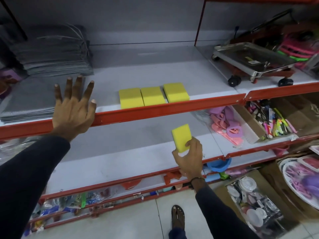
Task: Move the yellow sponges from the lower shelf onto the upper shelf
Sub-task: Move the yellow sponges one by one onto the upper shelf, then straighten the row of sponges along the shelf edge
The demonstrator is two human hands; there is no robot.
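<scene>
Three yellow sponges [153,96] lie side by side near the front of the upper shelf [155,111], just behind its red edge. My right hand [189,158] is shut on a fourth yellow sponge [182,137], held tilted above the white lower shelf [120,156]. My left hand [74,109] is open with fingers spread, held in front of the upper shelf's red edge to the left of the three sponges. It holds nothing.
Stacks of grey folded cloths [51,54] fill the upper shelf's left side. A metal trolley on wheels [250,64] stands at the right. Bagged pink and purple plastic items [224,123] and a box of pens [274,123] sit on the lower shelf's right. Boxes crowd the floor.
</scene>
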